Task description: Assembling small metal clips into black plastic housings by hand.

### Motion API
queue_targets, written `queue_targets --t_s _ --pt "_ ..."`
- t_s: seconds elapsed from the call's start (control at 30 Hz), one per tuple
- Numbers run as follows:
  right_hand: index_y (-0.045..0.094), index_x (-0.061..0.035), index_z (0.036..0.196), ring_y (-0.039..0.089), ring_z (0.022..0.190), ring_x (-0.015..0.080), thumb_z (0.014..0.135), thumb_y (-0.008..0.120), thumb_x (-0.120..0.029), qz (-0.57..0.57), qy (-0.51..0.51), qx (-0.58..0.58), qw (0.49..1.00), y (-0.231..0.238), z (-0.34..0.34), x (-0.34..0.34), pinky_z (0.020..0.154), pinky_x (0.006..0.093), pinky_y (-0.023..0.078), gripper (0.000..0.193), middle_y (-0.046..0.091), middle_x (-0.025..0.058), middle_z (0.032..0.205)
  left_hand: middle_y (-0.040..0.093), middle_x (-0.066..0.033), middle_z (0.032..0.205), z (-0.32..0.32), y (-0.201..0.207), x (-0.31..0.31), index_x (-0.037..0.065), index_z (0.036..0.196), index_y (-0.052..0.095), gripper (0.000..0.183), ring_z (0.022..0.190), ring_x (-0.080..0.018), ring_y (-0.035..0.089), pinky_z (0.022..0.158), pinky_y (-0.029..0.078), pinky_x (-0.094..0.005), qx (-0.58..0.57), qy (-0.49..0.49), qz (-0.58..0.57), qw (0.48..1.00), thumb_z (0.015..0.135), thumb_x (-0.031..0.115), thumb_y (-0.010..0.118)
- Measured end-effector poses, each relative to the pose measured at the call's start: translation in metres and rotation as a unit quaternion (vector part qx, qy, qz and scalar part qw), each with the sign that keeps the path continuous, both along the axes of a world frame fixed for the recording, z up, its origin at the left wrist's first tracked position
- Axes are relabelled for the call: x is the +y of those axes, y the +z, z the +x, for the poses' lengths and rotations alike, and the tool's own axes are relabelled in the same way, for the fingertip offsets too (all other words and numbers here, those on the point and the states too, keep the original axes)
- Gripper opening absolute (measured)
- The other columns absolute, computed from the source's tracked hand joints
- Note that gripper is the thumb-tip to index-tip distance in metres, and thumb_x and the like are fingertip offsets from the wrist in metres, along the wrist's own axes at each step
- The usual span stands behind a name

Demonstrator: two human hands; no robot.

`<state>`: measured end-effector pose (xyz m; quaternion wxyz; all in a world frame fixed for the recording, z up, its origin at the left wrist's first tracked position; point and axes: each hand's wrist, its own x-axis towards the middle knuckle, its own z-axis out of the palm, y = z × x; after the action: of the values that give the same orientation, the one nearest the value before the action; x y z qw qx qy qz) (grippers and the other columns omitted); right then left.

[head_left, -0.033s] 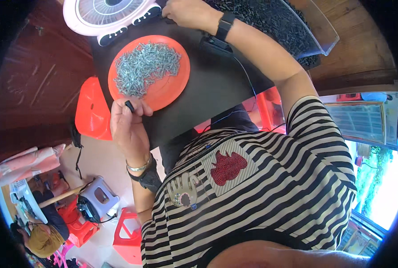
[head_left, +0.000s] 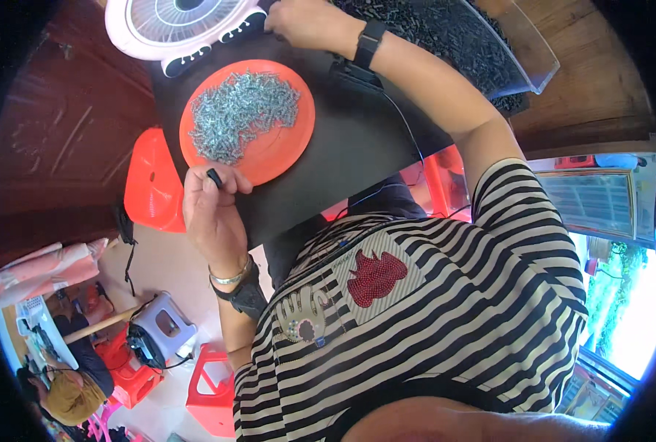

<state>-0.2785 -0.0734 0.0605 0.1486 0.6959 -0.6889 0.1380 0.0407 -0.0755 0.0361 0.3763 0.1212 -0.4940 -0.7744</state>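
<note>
My left hand (head_left: 212,210) is closed at the near left rim of a round orange-red plate (head_left: 284,151). A small black piece, like a plastic plug, (head_left: 214,177) is pinched between its thumb and fingers. On the plate lies a heap of small silvery screws (head_left: 243,110). My right hand (head_left: 309,26) reaches to the far edge of the dark table, fingers bent together beside the foot of a pink-white fan (head_left: 184,29). What those fingers hold, if anything, is hidden against the dark background.
Right of my right hand stands a clear-walled bin (head_left: 519,62) full of small black pieces. A black device with a cable (head_left: 357,74) lies under my right wrist. A red stool (head_left: 153,184) stands left of the table (head_left: 343,147). Another person (head_left: 78,383) sits at the lower left.
</note>
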Motion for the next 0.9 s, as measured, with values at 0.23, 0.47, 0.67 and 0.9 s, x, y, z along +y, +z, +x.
queue_targets --t_s 0.23,0.47,0.67,0.9 --pt "0.063 -0.0028 0.089 0.061 0.086 0.0249 0.081 0.054 -0.011 0.096 0.034 0.178 0.979 -0.036 0.002 -0.019 0.074 0.0353 0.053 0.015 0.060 0.0097 0.091 0.043 -0.0076 0.079 0.006 0.006 0.003 0.003 0.087 0.044 0.024 0.075 -0.0204 0.047 0.070 0.039 -0.0312 -0.028 0.000 0.009 1.000 0.093 0.026 0.047" --pt "0.062 -0.0022 0.083 0.061 0.085 0.0238 0.080 0.054 -0.010 0.099 0.052 0.149 0.982 -0.026 0.004 0.012 0.073 0.0340 0.054 0.012 0.058 0.0087 0.088 0.048 -0.0074 0.078 0.007 0.002 0.002 0.000 0.090 0.049 0.025 0.075 -0.0196 0.051 0.072 0.042 -0.0317 -0.016 -0.002 0.009 1.000 0.094 0.024 0.047" --pt "0.063 -0.0020 0.082 0.061 0.090 0.0264 0.076 0.056 -0.007 0.108 0.017 0.120 0.987 -0.019 -0.020 0.050 0.076 0.0344 0.053 0.010 0.060 0.0104 0.090 0.044 -0.0071 0.078 0.001 0.008 0.007 0.003 0.087 0.045 0.021 0.075 -0.0200 0.048 0.070 0.040 -0.0310 -0.034 -0.008 0.011 0.999 0.094 0.023 0.046" --pt "0.066 -0.0017 0.080 0.060 0.076 0.0336 0.077 0.062 -0.012 0.024 0.038 -0.017 0.999 -0.013 -0.056 0.059 0.069 0.0403 0.050 0.011 0.061 0.0161 0.080 0.048 -0.0082 0.077 0.003 0.002 0.013 0.000 0.088 0.048 0.023 0.073 -0.0195 0.050 0.070 0.042 -0.0313 -0.029 -0.008 -0.007 1.000 0.093 0.023 0.047"
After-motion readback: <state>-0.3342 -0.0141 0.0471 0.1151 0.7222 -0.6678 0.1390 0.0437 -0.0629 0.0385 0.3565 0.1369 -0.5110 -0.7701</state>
